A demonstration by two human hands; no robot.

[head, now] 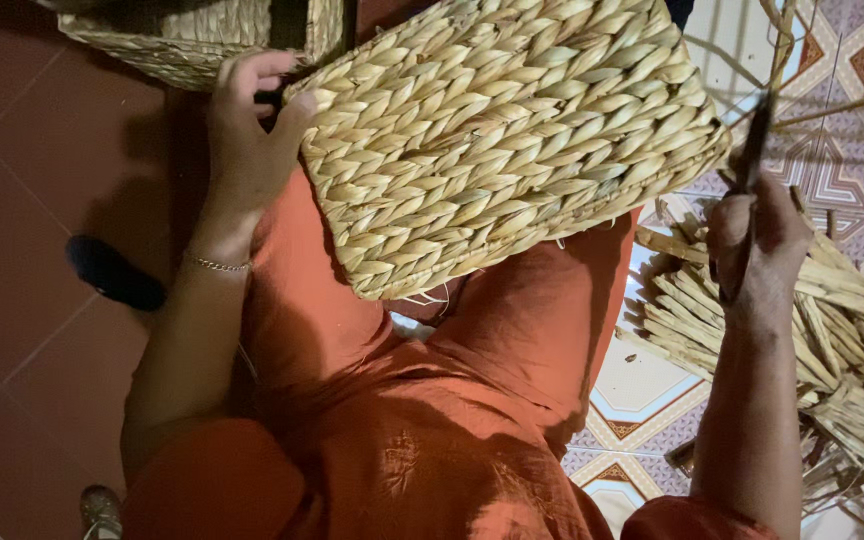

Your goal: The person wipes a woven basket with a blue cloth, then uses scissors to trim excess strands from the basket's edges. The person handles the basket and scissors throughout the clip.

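A large basket (512, 140) woven from pale dried straw rests on my lap, over my orange clothes. My left hand (249, 130) grips the basket's left rim, thumb on the weave; a thin bracelet circles that wrist. Out to the right, my right hand (757, 235) is closed around a dark slim tool (752, 160) that points upward, with long dried strands running past it. This hand hovers over a heap of dried straw strips (832, 340) lying on the floor.
A second woven basket (192, 35) stands at the top left. A dark slipper (112, 272) lies on the red tile floor at left. Patterned tiles (642, 390) cover the floor at right under the straw.
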